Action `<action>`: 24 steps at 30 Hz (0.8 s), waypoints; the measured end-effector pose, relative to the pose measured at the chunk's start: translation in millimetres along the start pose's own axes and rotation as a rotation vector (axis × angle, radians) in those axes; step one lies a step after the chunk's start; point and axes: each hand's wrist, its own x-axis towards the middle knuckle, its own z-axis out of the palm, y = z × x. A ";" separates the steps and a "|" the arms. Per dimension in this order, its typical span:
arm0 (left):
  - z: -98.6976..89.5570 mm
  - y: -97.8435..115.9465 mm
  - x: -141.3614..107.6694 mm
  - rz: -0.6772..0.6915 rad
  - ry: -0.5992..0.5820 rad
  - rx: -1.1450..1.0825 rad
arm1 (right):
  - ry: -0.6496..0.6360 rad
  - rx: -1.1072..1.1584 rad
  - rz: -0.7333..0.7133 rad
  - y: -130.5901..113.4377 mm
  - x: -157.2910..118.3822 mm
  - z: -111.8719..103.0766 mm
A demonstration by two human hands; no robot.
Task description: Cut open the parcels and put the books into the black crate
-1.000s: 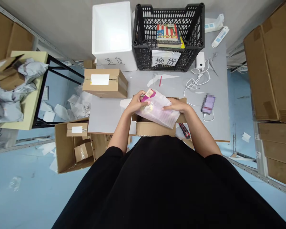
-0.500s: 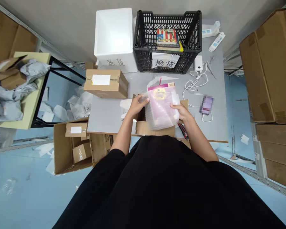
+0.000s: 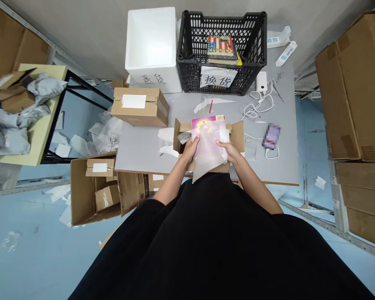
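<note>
A flat pink book (image 3: 208, 120) with a yellow mark near its top is held over an open cardboard box (image 3: 238, 137) at the front of the table. Translucent white wrap (image 3: 208, 156) covers most of the book, and a loose corner hangs down towards my body. My left hand (image 3: 191, 148) is closed on the left edge of the wrapped book. On the opposite edge, my right hand (image 3: 228, 151) grips it with the thumb on top. The book and wrap hide much of the box's inside.
At the back stand a white foam box (image 3: 153, 77) and a black crate (image 3: 220, 89) with books. A closed carton (image 3: 137, 114) sits left; a phone (image 3: 271, 136) with a white cable lies right. Below the table's left edge is a large open carton (image 3: 79, 196) holding small boxes.
My hands have come closer together and the left has moved right and down. The wrap has slid down off the book's top edge, and its corner now hangs lower. Both box side flaps show more.
</note>
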 end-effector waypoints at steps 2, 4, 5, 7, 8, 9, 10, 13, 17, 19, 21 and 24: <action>-0.1 -4.3 -3.3 -0.009 0.039 0.069 | 0.008 0.002 0.009 8.2 -2.6 -1.1; -2.0 -8.0 -6.1 -0.005 0.048 0.112 | 0.018 -0.001 0.010 14.3 -5.3 -0.5; -3.7 -9.6 -7.0 0.005 0.048 0.122 | 0.021 -0.002 0.009 16.4 -6.3 0.6; -9.2 -12.7 -7.9 0.031 0.053 0.125 | 0.024 -0.008 0.007 19.3 -6.8 4.8; -13.2 -14.0 -8.1 0.039 0.060 0.124 | 0.024 -0.013 0.008 20.5 -6.2 8.1; -17.9 -15.0 -8.4 0.042 0.072 0.124 | 0.024 -0.022 0.010 21.9 -5.1 12.2; -23.4 -15.8 -9.0 0.041 0.086 0.126 | 0.025 -0.034 0.014 23.5 -3.7 17.1; -43.3 -15.6 -14.3 0.045 0.158 0.134 | 0.014 -0.080 0.021 30.2 -0.1 36.6; -64.8 -5.3 -29.0 0.050 0.271 0.142 | -0.037 -0.123 0.032 33.6 -5.2 64.5; -66.9 4.3 -35.9 0.068 0.290 0.157 | -0.051 -0.120 0.024 27.9 -12.4 73.3; -61.4 15.5 -40.3 0.113 0.287 0.177 | -0.055 -0.098 0.009 16.9 -21.1 76.2; -40.4 32.2 -42.0 0.169 0.248 0.175 | -0.036 -0.069 -0.026 -5.1 -34.6 69.5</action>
